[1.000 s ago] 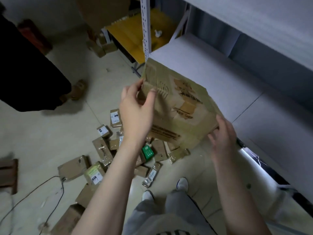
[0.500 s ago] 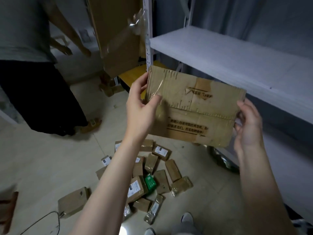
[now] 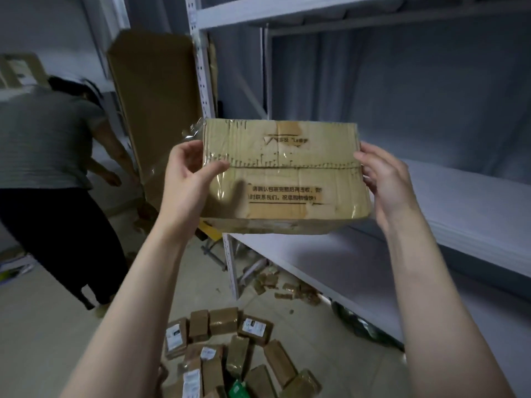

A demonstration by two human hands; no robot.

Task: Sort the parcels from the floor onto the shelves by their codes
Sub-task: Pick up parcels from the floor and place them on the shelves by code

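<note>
Both hands are up in the centre of the frame, gripping one cardboard parcel [image 3: 287, 173] by its short ends. Left hand [image 3: 186, 179], centre-left: thumb laid flat across the front face, other fingers curled round the left edge & out of sight behind. Right hand [image 3: 385, 182], centre-right: fingers bent round the upper right corner, palm toward the right end (thumb mostly hidden, can't tell where it sits). The parcel is held level in the air, broad face toward the camera, in front of the shelf unit & clear of its boards.

Parcel: rectangular, flattish brown corrugated box, dull & creased, corners softened. Clear glossy tape wraps it, wrinkled, w/ a loose crinkled flap sticking out at the top left corner. A dark seam runs across the middle, w/ a printed logo above it, two lines of dark text below & an orange-brown patch at top centre.

Shelf unit: smooth pale grey boards [image 3: 474, 202] at right, white perforated metal upright [image 3: 202, 67] upper centre. Bottom centre, on the beige floor [image 3: 57, 326]: a heap of small parcels [image 3: 230, 354], brown taped blocks, some w/ white labels, plus one green item [image 3: 238, 390]. A tall sheet of plain cardboard [image 3: 155, 104] stands upper left. Another person [image 3: 48, 156] in a grey top & dark trousers bends at far left, blurred
</note>
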